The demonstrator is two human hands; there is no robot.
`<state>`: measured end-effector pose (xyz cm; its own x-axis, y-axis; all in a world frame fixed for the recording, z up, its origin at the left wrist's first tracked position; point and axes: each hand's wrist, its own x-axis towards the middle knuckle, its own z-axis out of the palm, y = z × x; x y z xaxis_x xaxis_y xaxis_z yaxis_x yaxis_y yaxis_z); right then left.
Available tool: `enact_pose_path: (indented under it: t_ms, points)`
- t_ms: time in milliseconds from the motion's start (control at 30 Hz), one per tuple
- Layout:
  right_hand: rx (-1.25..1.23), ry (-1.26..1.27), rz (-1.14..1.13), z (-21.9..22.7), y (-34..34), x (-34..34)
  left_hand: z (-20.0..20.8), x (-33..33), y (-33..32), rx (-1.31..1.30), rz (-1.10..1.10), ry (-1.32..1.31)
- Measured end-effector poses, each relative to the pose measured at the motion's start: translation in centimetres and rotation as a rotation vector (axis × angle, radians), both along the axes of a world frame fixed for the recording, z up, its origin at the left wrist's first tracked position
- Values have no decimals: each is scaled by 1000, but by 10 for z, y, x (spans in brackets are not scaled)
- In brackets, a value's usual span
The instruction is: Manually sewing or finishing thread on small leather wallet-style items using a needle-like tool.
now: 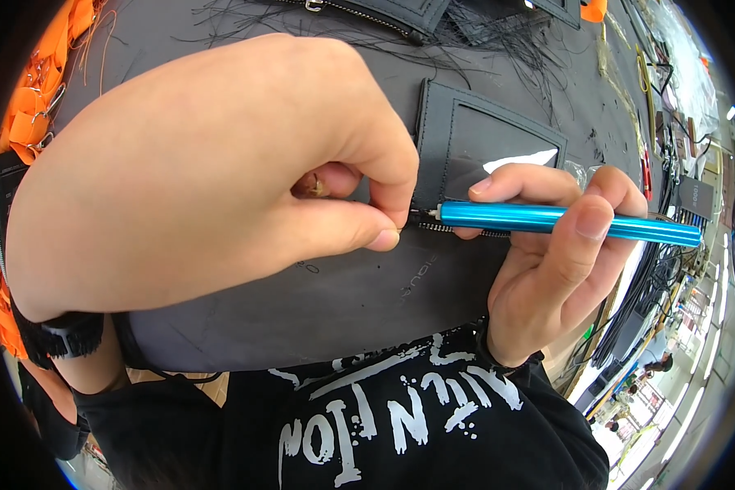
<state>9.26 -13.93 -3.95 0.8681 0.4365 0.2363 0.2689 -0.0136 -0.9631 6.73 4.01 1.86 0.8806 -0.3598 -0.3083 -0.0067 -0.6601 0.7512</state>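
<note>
My right hand (563, 245) grips a shiny blue pen-shaped tool (498, 217), its narrow pale tip pointing left. Thumb and forefinger of my left hand (302, 155) are pinched together right beside that tip; what lies between them is hidden. Under both hands is a black leather card holder (434, 122) with stitched edges and a clear window. Its zipper (457, 229) runs along the near edge, just below the tool. Some right-hand fingers reach over the card holder's right part, near a white glare on the window.
Loose black threads (498, 49) lie across the dark table mat (220, 339). More black zippered pieces (392, 15) sit at the far edge. Orange straps with metal hooks (37, 106) are heaped at left. Black cables (641, 286) and assorted items crowd the right side.
</note>
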Motion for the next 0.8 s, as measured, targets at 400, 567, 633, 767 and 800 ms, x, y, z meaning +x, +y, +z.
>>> enact_pose_path:
  t_ms: [400, 567, 633, 767, 800]
  points:
    - [40, 15, -8, 4, 3, -4, -8, -29, 20, -31, 201, -151]
    - [117, 17, -139, -2, 3, 3, -11, 4, 42, 518, 420, -291]
    - [181, 121, -124, 1, 0, 3, -23, 5, 18, 382, 366, -489]
    - [252, 174, -121, 2, -1, 2, -37, 1, -4, 254, 297, -637]
    - [251, 209, -142, 3, -1, 3, -37, 2, -6, 263, 286, -586]
